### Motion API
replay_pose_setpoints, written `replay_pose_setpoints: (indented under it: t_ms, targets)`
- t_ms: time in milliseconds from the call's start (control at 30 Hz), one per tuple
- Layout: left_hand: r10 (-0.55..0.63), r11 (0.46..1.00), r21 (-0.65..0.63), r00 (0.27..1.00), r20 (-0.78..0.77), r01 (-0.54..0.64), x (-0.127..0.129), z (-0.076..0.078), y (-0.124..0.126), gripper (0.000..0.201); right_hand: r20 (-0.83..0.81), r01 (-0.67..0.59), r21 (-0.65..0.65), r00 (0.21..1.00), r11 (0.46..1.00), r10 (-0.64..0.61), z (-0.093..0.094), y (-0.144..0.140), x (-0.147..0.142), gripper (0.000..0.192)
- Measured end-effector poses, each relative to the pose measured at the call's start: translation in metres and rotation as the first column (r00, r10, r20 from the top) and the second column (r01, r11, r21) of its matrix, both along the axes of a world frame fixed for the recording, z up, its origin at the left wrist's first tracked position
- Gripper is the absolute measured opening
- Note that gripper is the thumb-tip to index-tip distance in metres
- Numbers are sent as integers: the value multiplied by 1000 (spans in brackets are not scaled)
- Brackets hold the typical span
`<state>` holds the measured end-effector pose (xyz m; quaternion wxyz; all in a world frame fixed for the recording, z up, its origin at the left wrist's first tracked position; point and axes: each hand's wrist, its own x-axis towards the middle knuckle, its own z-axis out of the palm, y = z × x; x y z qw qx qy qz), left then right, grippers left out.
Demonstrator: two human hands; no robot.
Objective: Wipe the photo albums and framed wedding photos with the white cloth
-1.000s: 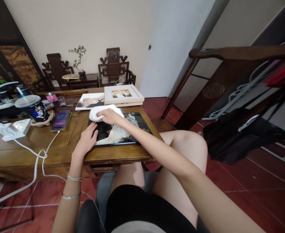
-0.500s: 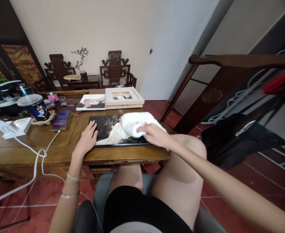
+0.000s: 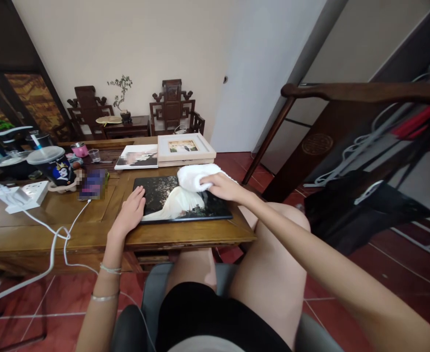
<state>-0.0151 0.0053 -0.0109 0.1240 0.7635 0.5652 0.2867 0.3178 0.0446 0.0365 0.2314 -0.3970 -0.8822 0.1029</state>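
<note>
The wooden surface (image 3: 90, 230) fills the left and middle of our view, cluttered along its far edge. On it, straight ahead at 12 o'clock from our lap, lies the big dark photo panel (image 3: 171, 208), flat, its near edge parallel to the surface's front edge. We judge it stiff and glossy, probably glass-like or lacquered on top, so prone to smears and scratches, and likely to slide on the wood unless pinned. Best taken by its edges, not the face.

At 12 o'clock beyond it sit a pale framed picture (image 3: 185, 146) and, just beside that at 9 o'clock, an unframed print (image 3: 136, 156).

The white cloth (image 3: 195, 176) rests on the panel's far right corner. Soft, light, bunches easily; any handful of it will do.

Our right hand (image 3: 224, 187) has its grip closed over the cloth, pressing it down on the panel. Our left hand (image 3: 130, 212) lies flat, fingers spread, on the panel's left edge at 9 o'clock, holding nothing, just steadying.

Further at 9 o'clock: a lidded cup (image 3: 52, 166), a phone (image 3: 92, 183), a power strip (image 3: 22, 195) with white cable.
</note>
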Motion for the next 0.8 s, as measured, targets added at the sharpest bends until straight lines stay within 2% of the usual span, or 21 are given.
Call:
replay_pose_setpoints:
  t_ms: [133,233,333,467,600,700,800]
  targets:
    - [-20,1000,20,1000,-23,20,-1,0,1,53,7,134,19,991,991,-134,0,39,-8,44]
    - [-27,999,41,999,-41,28,-1,0,2,52,17,141,29,990,990,-141,0,36,-10,45]
    - [-27,998,59,999,-42,29,-1,-1,4,52,16,61,30,998,998,-62,0,5,-7,45]
    - [-31,997,74,999,-27,33,-2,-2,5,50,44,-43,4,998,999,43,3,-65,3,43]
    - [-27,998,51,999,-19,28,0,-2,4,51,75,-27,-6,997,1000,27,11,-126,15,41]
    - [-16,999,44,1000,-16,16,0,-3,3,51,85,-28,-32,996,999,30,13,-137,20,40]
    - [-17,999,50,1000,-18,18,-1,-3,3,51,65,-34,-18,997,999,35,10,-112,21,39]
